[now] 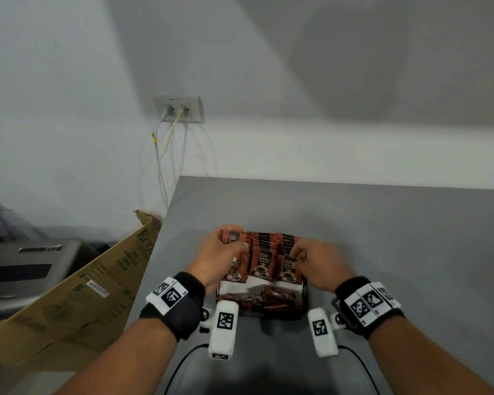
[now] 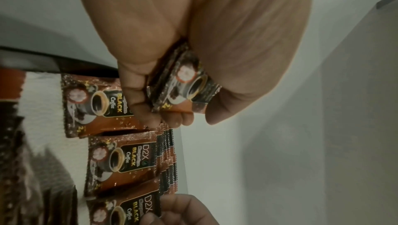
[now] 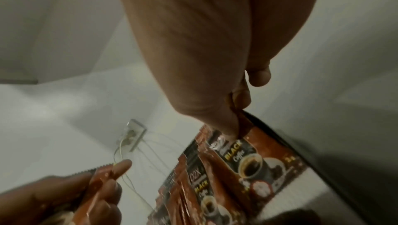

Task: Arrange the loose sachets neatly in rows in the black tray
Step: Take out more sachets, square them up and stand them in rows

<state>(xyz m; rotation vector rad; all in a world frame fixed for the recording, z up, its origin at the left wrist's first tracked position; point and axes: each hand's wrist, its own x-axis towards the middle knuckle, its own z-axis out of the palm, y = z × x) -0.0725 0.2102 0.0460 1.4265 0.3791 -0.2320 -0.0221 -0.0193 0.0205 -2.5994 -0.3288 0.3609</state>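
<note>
Here the left hand [image 1: 222, 258] grips a small stack of sachets [image 2: 185, 85] above the tray [image 1: 304, 292] on the table [image 1: 382, 252], while the right hand [image 1: 314, 262] pinches the top edge of the front sachet [image 3: 254, 157] in the right row. They look light, thin, slick and floppy; best pinched by the sealed edges.

Plain office back room, bare white walls, grey table [image 1: 382, 238], wall socket [image 1: 178, 108] (two cables plugged), cardboard box [image 1: 77, 295], grey machine [image 1: 26, 266]

sachets [image 2: 121, 162] reading "D2X BLACK Coffee", cardboard box [image 1: 77, 286] sticker "SM-ECH1XS-NDC"
</note>
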